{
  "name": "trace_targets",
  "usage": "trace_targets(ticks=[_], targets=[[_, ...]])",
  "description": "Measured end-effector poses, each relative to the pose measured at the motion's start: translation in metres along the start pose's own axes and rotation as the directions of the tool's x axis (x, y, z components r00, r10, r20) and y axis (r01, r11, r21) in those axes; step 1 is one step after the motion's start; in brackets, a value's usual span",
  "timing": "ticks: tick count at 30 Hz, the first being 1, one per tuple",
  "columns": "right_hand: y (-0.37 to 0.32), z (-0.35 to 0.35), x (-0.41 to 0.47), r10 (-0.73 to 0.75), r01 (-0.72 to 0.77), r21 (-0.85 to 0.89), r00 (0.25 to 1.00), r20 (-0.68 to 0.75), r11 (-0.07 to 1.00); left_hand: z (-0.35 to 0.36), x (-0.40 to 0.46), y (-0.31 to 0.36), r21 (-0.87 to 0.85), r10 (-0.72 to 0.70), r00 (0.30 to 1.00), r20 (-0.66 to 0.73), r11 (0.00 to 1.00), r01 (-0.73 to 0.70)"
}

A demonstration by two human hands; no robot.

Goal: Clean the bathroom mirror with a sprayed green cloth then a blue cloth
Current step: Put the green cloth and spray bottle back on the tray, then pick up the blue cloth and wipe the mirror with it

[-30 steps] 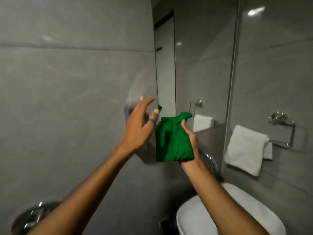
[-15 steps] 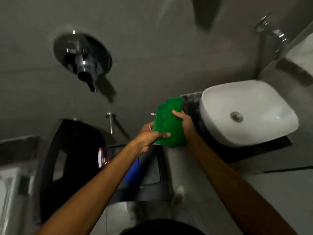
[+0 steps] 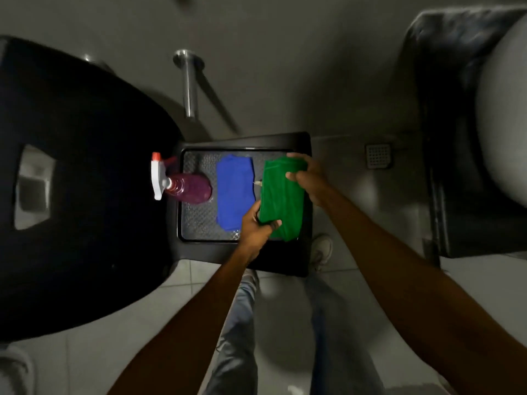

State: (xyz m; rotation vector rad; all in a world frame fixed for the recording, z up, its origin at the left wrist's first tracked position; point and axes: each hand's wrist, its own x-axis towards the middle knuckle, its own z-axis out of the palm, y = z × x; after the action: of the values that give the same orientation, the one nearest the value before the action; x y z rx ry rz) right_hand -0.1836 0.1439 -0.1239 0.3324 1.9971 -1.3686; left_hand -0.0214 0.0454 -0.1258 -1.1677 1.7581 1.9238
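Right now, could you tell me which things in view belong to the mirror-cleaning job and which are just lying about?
Part of the job:
- green cloth, held by left hand and right hand
- blue cloth, lying on the black tray
- spray bottle, lying on its side on the tray

Just there:
- black toilet lid
- floor drain
- white basin

One head-worn camera looks almost straight down from standing height, well above a dark tray (image 3: 306, 195) at the centre. The toilet lid (image 3: 85, 181) fills nine o'clock, a floor drain (image 3: 378, 155) sits at two o'clock, and both forearms enter from six o'clock.
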Motion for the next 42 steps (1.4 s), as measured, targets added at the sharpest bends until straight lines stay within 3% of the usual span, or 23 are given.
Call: trace_targets(ticks=[4,7,10,12,15,20,26,30,33,36,39,41,42], targets=[[0.01,0.016,0.031,-0.069,0.075,-0.246,0.997,0.032,0.966,-0.009,0.026,-0.012,0.173,0.003,0.994,-0.107,0.985,0.016],[0.003,0.023,0.03,-0.235,0.214,-0.549,0.971,0.033,0.808,-0.027,0.025,-0.012,0.353,0.122,0.934,-0.336,0.935,0.004],[-0.006,0.04,0.012,-0.371,0.306,-0.564,0.929,-0.002,0.767,-0.044,0.027,-0.008,0.474,0.153,0.884,-0.441,0.876,0.085],[-0.006,0.061,0.004,-0.311,0.286,-0.491,0.95,0.033,0.823,-0.05,0.033,-0.007,0.467,0.043,0.87,-0.492,0.856,0.222],[0.002,0.092,-0.001,-0.079,0.108,-0.454,0.994,0.081,0.885,-0.055,0.046,-0.011,0.429,-0.096,0.861,-0.499,0.836,0.342],[0.019,0.123,-0.002,-0.031,-0.009,-0.589,0.998,-0.059,0.808,-0.063,0.066,-0.017,0.219,-0.262,0.888,-0.377,0.907,0.36],[0.009,0.118,-0.011,0.133,-0.163,-0.225,0.981,-0.143,0.961,-0.073,0.047,0.022,-0.056,-0.253,0.942,-0.222,0.967,0.247],[-0.016,0.075,-0.047,0.246,-0.231,0.128,0.962,-0.118,0.964,-0.066,0.008,0.095,-0.218,-0.14,0.977,-0.163,0.971,0.102],[-0.049,0.041,-0.089,0.353,-0.348,0.417,0.933,0.066,0.84,-0.053,-0.027,0.165,-0.375,-0.095,0.989,-0.112,0.926,0.046],[-0.102,0.019,-0.13,0.211,-0.306,0.735,0.952,0.222,0.605,-0.031,-0.075,0.235,-0.43,-0.011,0.999,0.049,0.903,0.031],[-0.169,-0.018,-0.16,-0.018,-0.139,0.919,0.987,0.157,0.37,-0.01,-0.129,0.301,-0.221,0.097,0.964,0.246,0.974,-0.041],[-0.222,-0.054,-0.178,-0.085,-0.027,0.95,0.995,0.056,0.312,0.0,-0.156,0.348,0.052,0.207,0.92,0.332,0.97,-0.237],[-0.245,-0.074,-0.186,-0.117,0.028,0.959,0.993,0.005,0.281,0.005,-0.17,0.373,0.189,0.265,0.893,0.364,0.918,-0.349]])
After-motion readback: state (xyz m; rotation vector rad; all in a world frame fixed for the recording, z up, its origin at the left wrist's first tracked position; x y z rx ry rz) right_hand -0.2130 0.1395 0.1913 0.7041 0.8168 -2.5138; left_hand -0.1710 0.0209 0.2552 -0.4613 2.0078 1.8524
